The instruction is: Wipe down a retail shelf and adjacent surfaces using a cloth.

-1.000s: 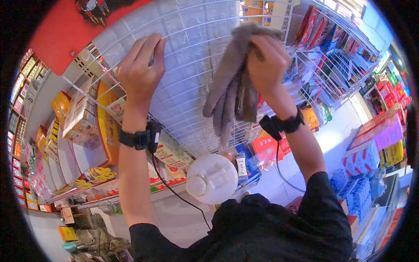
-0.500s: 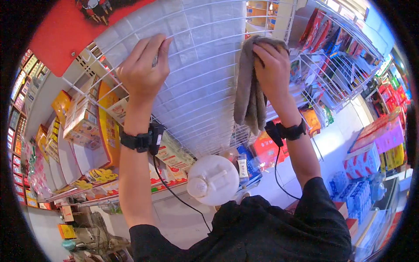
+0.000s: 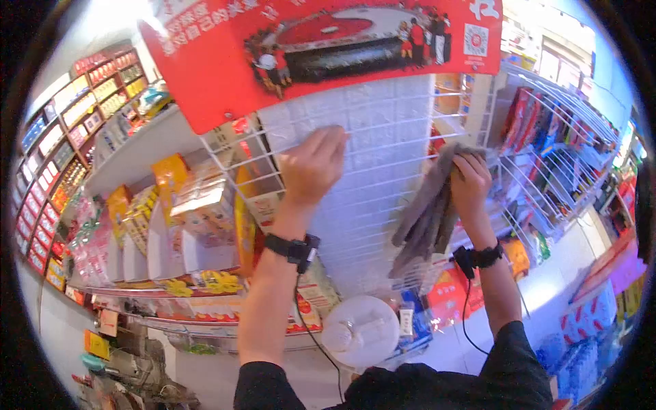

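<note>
A white wire rack (image 3: 369, 184) stands upright in front of me, with a pale sheet behind its bars. My left hand (image 3: 314, 166) is closed at the upper left of the rack, its fingers curled at the wires; what they hold, if anything, is hidden. On the right, my right hand (image 3: 470, 179) grips a grey-brown cloth (image 3: 427, 212) by its top, near the rack's right edge. The cloth hangs down across the bars. Both wrists wear black straps with small devices and cables.
Above the rack is a red printed sign (image 3: 369, 41). Shelves with packaged goods (image 3: 205, 198) stand at the left. A white round-lidded container (image 3: 361, 331) sits low below the rack. At the right are a wire display (image 3: 547, 150) with packets and stacked packs (image 3: 588, 307).
The view has tilted up and turned left, so more of the red sign and left shelves show. The cloth now hangs at a slant, its lower end swung left of my right hand.
</note>
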`<action>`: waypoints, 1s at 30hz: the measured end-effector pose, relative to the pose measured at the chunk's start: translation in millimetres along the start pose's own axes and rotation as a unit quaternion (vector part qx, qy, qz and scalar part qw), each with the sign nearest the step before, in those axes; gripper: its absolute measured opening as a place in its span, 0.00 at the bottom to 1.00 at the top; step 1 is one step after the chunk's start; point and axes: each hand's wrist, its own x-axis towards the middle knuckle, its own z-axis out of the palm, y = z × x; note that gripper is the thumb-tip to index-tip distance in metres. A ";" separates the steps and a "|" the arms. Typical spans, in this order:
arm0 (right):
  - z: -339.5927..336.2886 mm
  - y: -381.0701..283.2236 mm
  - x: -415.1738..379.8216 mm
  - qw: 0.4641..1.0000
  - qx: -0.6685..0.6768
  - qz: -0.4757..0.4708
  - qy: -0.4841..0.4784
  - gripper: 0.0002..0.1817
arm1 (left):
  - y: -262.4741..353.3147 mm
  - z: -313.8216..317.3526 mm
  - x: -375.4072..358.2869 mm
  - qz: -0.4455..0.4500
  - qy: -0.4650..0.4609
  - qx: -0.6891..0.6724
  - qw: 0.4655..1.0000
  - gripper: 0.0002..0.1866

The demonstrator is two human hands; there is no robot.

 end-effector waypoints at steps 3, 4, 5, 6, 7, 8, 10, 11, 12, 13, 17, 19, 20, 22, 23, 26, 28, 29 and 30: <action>0.6 -14.6 -18.0 0.999 0.043 -0.023 0.022 0.12 | 3.0 -3.4 5.2 -0.006 -0.003 -0.004 1.000 0.05; 2.9 -19.0 -20.3 0.995 0.068 -0.071 0.009 0.13 | 4.3 -4.0 6.3 -0.017 -0.001 -0.009 1.000 0.05; 7.4 -24.6 -19.5 0.995 0.070 -0.066 0.022 0.13 | 4.6 -2.8 6.6 -0.004 -0.002 -0.005 1.000 0.05; 11.3 -33.4 -16.2 0.994 0.071 -0.074 -0.042 0.12 | 5.0 -0.8 8.2 -0.007 0.014 -0.015 1.000 0.05; 14.4 -39.8 -13.3 0.989 0.070 -0.081 -0.105 0.11 | 4.5 0.7 9.4 -0.009 0.029 -0.028 0.999 0.05; 16.1 -43.2 -12.7 0.985 0.070 -0.086 -0.133 0.12 | 4.7 0.1 8.1 -0.004 0.011 0.000 1.000 0.05; 15.8 -44.9 -18.2 0.988 0.055 -0.077 -0.124 0.12 | 8.0 -3.5 10.9 0.007 0.008 0.006 1.000 0.05; 16.3 -43.6 -19.4 0.988 0.042 -0.077 -0.127 0.13 | 9.2 -3.7 12.4 0.004 0.008 0.014 1.000 0.06; 20.7 -42.2 -20.1 0.989 0.040 -0.074 -0.124 0.13 | 9.0 -2.2 13.2 0.008 0.007 0.012 1.000 0.06; 28.1 -44.1 -21.8 0.988 0.050 -0.079 -0.125 0.13 | 7.5 -1.2 12.4 0.014 0.011 0.025 1.000 0.06; 40.8 -71.8 -14.0 0.976 0.096 -0.135 -0.141 0.15 | 11.5 -1.4 12.4 -0.004 0.006 0.002 1.000 0.05; 36.3 -84.8 -6.3 0.979 0.084 -0.120 -0.144 0.15 | 5.8 1.2 8.7 0.008 0.009 0.002 1.000 0.04; 31.9 -82.6 -5.9 0.979 0.073 -0.114 -0.150 0.15 | 4.1 6.3 6.2 0.014 0.018 0.005 1.000 0.04; 30.5 -70.4 -11.9 0.980 0.075 -0.100 -0.152 0.14 | 8.6 7.1 8.4 0.005 0.010 -0.020 1.000 0.05; 34.5 -68.0 -12.6 0.980 0.085 -0.096 -0.149 0.14 | 7.9 4.2 8.8 -0.005 0.008 -0.031 0.999 0.05; 31.0 -66.0 -13.9 0.985 0.093 -0.056 -0.135 0.13 | 7.2 2.4 6.8 -0.024 -0.013 -0.038 0.999 0.05; 37.0 -71.2 -16.6 0.985 0.098 -0.038 -0.133 0.13 | 4.4 2.1 10.4 0.000 -0.012 -0.018 1.000 0.05; 42.5 -80.4 -17.6 0.986 0.111 -0.052 -0.109 0.13 | 5.4 3.1 9.2 0.029 -0.005 -0.008 1.000 0.05; 46.0 -85.2 -20.1 0.987 0.121 -0.063 -0.082 0.14 | 4.1 4.9 7.7 0.024 -0.022 -0.015 0.999 0.05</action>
